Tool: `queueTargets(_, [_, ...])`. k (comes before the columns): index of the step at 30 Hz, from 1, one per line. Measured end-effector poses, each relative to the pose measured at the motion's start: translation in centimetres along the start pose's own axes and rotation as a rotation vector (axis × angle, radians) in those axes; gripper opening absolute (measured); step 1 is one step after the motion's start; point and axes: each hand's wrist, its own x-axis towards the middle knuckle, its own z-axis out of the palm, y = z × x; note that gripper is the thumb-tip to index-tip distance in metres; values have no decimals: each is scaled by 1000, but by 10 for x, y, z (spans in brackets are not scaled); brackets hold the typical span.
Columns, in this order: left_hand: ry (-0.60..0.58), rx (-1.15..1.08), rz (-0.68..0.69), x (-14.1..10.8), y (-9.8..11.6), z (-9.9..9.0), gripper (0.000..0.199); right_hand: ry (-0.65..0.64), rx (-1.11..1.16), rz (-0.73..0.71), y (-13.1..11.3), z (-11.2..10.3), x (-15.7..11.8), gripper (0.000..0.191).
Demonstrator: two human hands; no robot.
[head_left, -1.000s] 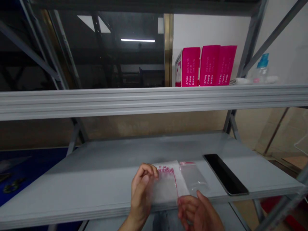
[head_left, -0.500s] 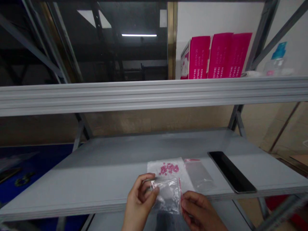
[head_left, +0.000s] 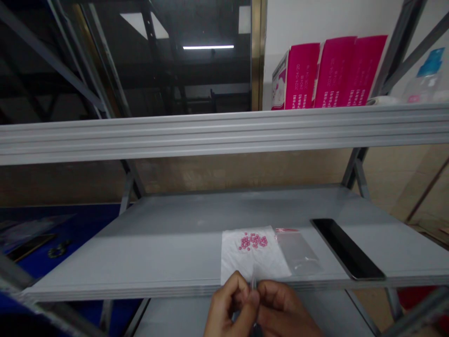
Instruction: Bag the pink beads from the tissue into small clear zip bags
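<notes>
My left hand and my right hand sit close together at the shelf's front edge. Between them, both pinch a slim metal tool, perhaps tweezers, with its tip pointing up and its lower part hidden by my fingers. Just beyond the tip lies a white paper sheet bearing a cluster of small pink beads. To its right lies a clear zip bag with a red seal, and further right a black phone.
All of this rests on a grey shelf board. A grey shelf beam crosses above, holding magenta boxes and a plastic bottle. A blue surface with a small dark tool lies beyond the left edge.
The clear bag held between my hands is gone from view, and a slim metal tool is there instead. My hands have drawn closer together. The beads and paper are uncovered and in the same place.
</notes>
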Motion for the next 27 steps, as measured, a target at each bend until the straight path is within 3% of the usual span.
queueTargets(4, [-30,-25,-67,-2,-1,-2,38,-53,46,-33,-1,2,-2,49])
queueTargets(7, [-39,38,-60,-3,0,-2,36,32,-12,6,-1,5,-1,38])
queueTargets(9, [-19,129,-30,-3,-2,-2,34,120,-105,-41,2,8,1,31])
queueTargets(13, [150,382,106,-5,-7,-7,26,377,-321,-267,7,9,5,25])
queueTargets(15, [235,479,197,-6,-5,-11,27,455,-371,-311,6,8,5,22])
queueTargets(17, [277,521,308,-7,1,-15,22,431,-380,-296,1,6,3,20])
queueTargets(19, [240,536,421,-6,7,-18,13,346,-360,-265,-4,5,0,18])
queueTargets(22, [94,581,526,-4,4,-18,86,239,-329,-217,-9,5,-1,17])
queueTargets(24, [70,604,529,-2,-2,-15,95,256,-354,-218,-10,4,-1,18])
queueTargets(27, [140,569,486,1,-8,-11,86,350,-455,-250,-10,2,0,17])
